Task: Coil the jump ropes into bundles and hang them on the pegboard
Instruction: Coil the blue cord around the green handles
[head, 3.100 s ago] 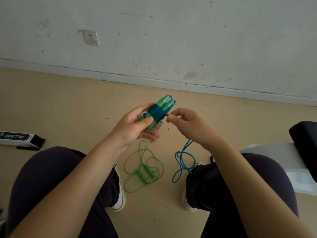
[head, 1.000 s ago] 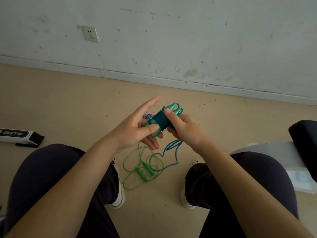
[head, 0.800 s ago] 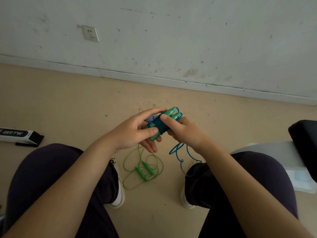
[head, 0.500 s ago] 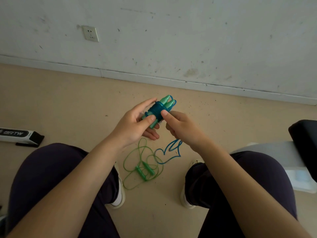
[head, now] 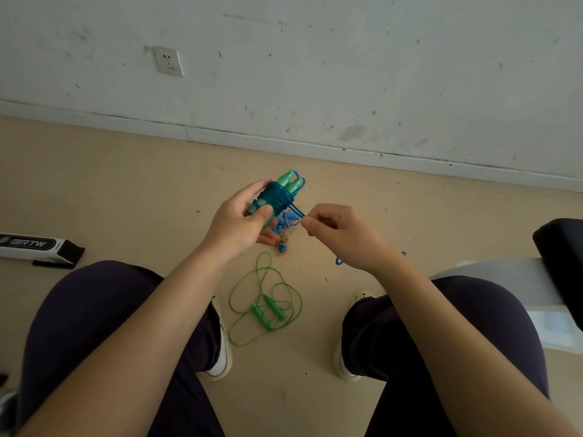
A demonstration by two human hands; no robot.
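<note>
Gripping the bundle of blue plastic cord wound round two mint-green jump-rope handles [head: 277, 197], the left hand [head: 239, 228] curls thumb and fingers about its lower half, so that the tapered handle tips stick out above the fingers, tilted up and away from the person. Just to the right of the bundle, the right hand [head: 344, 236] pinches the free blue cord end [head: 298, 212] between thumb and forefinger; the short stretch of cord runs taut from the wound coil to that pinch, and the other fingers are curled in. A further bit of blue cord [head: 339, 261] shows below the right wrist, mostly hidden by the forearm.

Directly beneath the bundle, on the beige floor [head: 126, 190], lies a blue-and-white braided rope with blue handles [head: 285, 223], partly covered by the left fingers. Nearer the person than the bundle, between the two white shoes, a thin green plastic jump rope with green handles [head: 268, 305] lies in loose loops. Well to the left of the bundle rests a long white and black box with lettering [head: 34, 247]. Behind the bundle rises a scuffed white wall [head: 347, 74] with a white socket plate [head: 168, 61].
</note>
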